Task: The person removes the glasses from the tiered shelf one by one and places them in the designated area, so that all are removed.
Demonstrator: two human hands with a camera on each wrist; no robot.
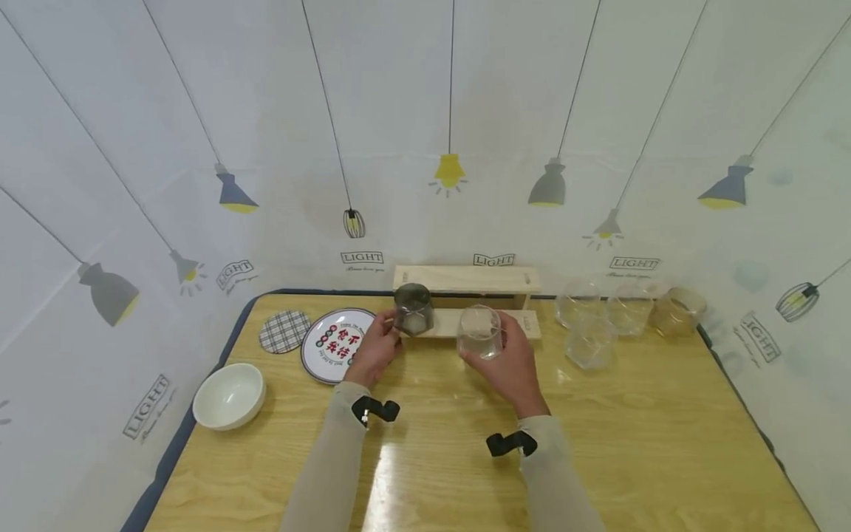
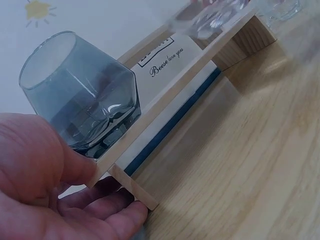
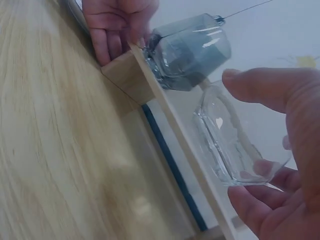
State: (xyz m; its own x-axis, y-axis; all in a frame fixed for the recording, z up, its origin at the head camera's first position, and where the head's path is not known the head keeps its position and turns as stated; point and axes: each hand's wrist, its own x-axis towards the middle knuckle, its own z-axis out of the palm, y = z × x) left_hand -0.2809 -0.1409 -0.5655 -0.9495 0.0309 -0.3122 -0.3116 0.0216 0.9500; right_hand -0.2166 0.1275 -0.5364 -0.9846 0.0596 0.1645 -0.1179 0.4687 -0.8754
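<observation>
A smoky grey glass (image 2: pixel 80 92) stands upright on the left end of the lower plank of a small wooden shelf (image 1: pixel 525 323). My left hand (image 1: pixel 380 347) grips that end, its thumb on the plank right by the glass and the other fingers underneath, as the left wrist view shows. In my right hand (image 1: pixel 508 362) is a clear faceted glass (image 3: pixel 230 140), held between thumb and fingers. It overlaps the lower plank in the head view and is close over it in the right wrist view, to the right of the grey glass.
Several clear glasses (image 1: pixel 590 343) and an amber glass (image 1: pixel 677 312) stand at the back right of the table. On the left are a white bowl (image 1: pixel 229 397), a checked round coaster (image 1: pixel 284 332) and a printed plate (image 1: pixel 332 347). A wall (image 1: pixel 412 96) rises behind the shelf.
</observation>
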